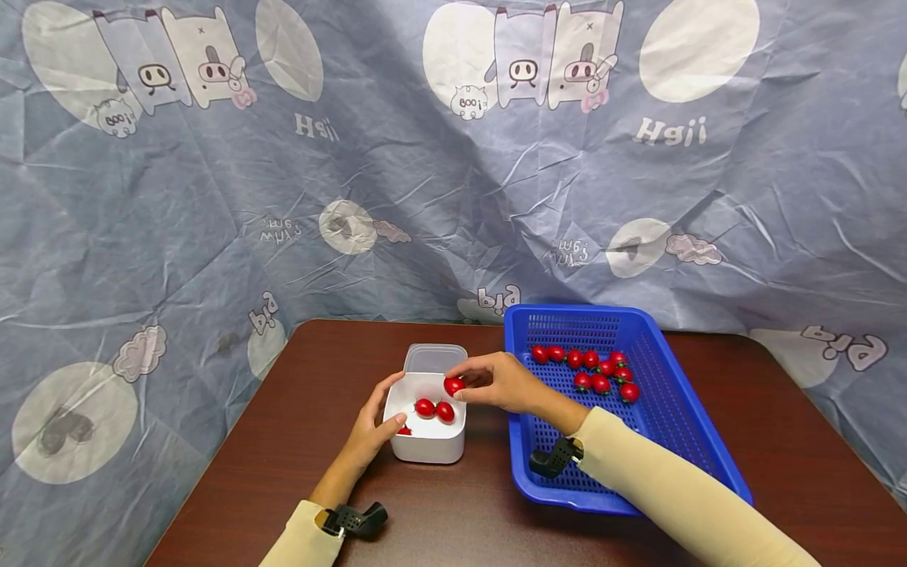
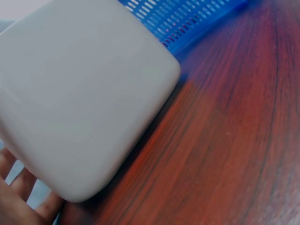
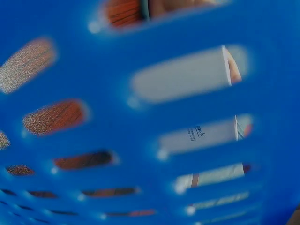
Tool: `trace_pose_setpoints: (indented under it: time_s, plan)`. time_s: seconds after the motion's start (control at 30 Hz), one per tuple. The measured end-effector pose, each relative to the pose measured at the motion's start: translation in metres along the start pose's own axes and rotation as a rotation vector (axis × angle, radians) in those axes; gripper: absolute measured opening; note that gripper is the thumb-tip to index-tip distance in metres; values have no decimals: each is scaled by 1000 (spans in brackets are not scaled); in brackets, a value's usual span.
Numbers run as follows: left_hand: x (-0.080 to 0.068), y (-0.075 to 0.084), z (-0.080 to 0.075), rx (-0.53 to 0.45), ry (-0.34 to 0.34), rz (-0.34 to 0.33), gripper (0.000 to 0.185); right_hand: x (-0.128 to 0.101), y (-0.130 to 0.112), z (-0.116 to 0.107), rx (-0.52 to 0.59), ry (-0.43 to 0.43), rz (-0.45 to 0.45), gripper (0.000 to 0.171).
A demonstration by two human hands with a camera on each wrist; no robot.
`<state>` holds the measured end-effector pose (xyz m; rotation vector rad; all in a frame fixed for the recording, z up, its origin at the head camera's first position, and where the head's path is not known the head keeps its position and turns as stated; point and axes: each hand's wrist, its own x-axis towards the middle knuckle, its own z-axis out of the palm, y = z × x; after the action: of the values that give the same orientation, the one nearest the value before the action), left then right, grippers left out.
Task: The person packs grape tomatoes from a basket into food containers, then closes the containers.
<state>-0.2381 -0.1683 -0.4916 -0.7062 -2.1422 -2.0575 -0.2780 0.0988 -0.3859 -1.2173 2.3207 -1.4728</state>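
1. We found the right grip pinching a tomato at the right rim of the white box.
2. The left grip held the box's left side.
3. We noted two tomatoes inside, another partly hidden.
4. The blue basket, holding more tomatoes, stood nearer the worktop's right edge than the box.

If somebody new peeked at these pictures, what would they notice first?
Probably the big blue basket on the right of the table, with bright red tomatoes inside. Then the right hand, pinching one tomato at the white box that the left hand holds. Behind the table hangs a bluish cloth printed with cartoon pigs.
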Motion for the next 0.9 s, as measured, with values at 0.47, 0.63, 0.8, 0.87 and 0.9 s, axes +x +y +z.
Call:
trace_pose_setpoints:
  time_s: [0.47,0.63,0.8,0.87,0.9]
  plan:
    - [-1,11,2,25,-5,-13,65,1,30,4,-98,-24,-11,29]
    - [-1,9,2,-1,-17,-5,65,2,28,5,-151,-41,-9,30]
    - [0,-1,-1,-10,-10,-8,65,1,26,6,-175,-46,-11,31]
    - [1,-12,-3,-6,1,-5,65,1,26,6,-178,-48,-11,31]
    - [1,-16,-3,-3,6,-2,65,1,26,6,-177,-50,-11,32]
